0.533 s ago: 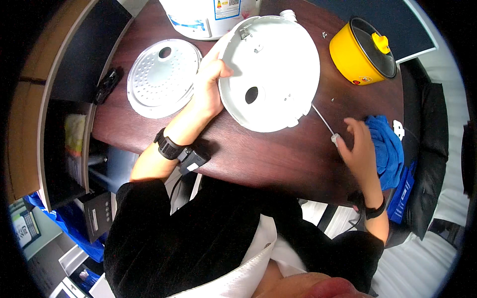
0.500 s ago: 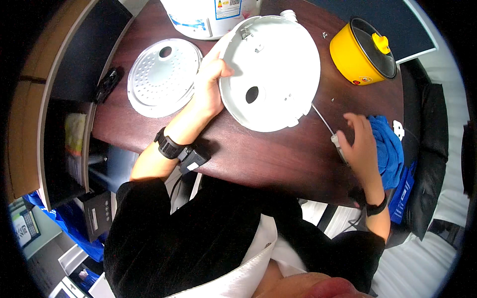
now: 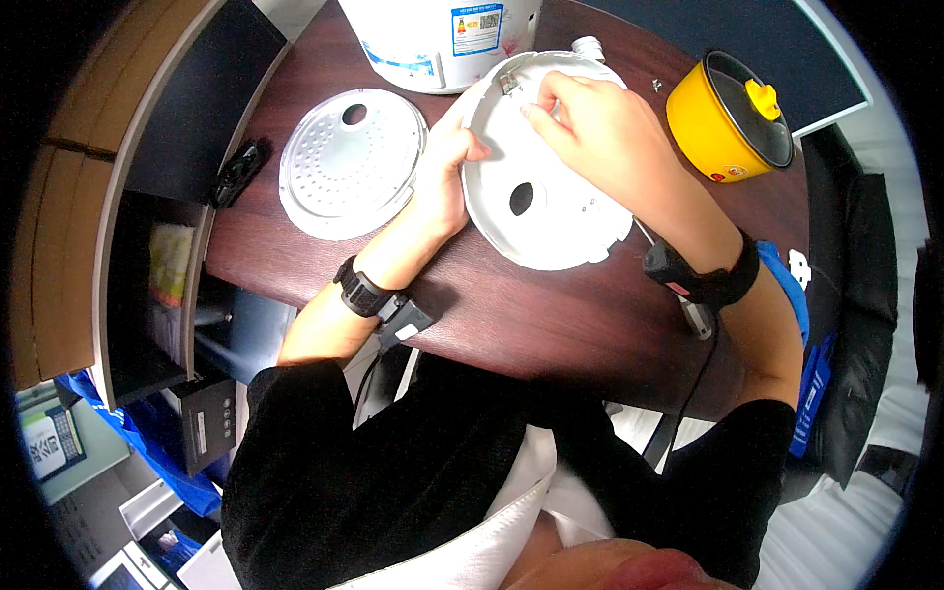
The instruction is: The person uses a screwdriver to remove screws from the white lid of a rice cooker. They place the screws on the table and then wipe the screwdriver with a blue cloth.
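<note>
My left hand point(image 3: 447, 182) grips the left rim of a round white plastic lid point(image 3: 556, 231), which is tilted up with its hollow side showing. A dark oval hole sits low in the lid. My right hand point(image 3: 600, 123) reaches over the lid, its fingers curled and pinched near a small metal fitting point(image 3: 508, 83) at the upper left inside. Whatever those fingertips hold, if anything, is hidden. Under my right wrist a screwdriver point(image 3: 696, 317) lies on the table, partly covered by the wrist strap. A perforated grey metal disc point(image 3: 344, 187) lies left of the lid.
Behind the lid stands a white appliance body point(image 3: 413, 69) with a label. A yellow pot point(image 3: 713, 123) with a dark lid is at the right, small screws point(image 3: 657, 87) beside it. A blue cloth point(image 3: 787, 285) lies at the table's right edge, a black object point(image 3: 239, 172) at the left.
My right hand has moved from beside the screwdriver, up and left, onto the inside of the lid. Its fingers have curled. My left hand still holds the lid, and the whole view has shifted slightly.
</note>
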The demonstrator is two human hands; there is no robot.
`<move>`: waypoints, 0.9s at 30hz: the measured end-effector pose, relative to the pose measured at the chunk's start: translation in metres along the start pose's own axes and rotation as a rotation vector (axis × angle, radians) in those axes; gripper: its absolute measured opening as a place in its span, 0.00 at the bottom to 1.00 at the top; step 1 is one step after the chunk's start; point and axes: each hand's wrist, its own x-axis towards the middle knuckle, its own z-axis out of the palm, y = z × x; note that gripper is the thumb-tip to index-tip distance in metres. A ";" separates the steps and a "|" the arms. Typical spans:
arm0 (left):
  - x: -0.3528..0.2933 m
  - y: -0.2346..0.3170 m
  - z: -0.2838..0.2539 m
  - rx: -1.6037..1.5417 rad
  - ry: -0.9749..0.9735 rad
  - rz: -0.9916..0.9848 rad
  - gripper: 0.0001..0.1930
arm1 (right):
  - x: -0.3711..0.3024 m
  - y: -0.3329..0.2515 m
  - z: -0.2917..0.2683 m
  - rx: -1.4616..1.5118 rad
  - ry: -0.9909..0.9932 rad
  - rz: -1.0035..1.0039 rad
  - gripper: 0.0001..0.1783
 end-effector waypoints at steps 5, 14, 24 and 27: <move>-0.004 0.000 0.000 0.001 0.020 0.005 0.35 | 0.001 -0.002 0.011 -0.003 0.019 -0.061 0.14; -0.001 -0.002 0.004 -0.055 0.036 -0.024 0.37 | 0.001 0.008 0.015 0.010 0.039 -0.228 0.11; -0.001 -0.003 0.001 -0.018 0.021 -0.016 0.33 | 0.005 0.020 0.006 0.010 0.019 -0.355 0.17; -0.001 -0.003 0.000 -0.016 0.019 -0.013 0.33 | 0.005 0.022 0.006 0.024 0.006 -0.365 0.17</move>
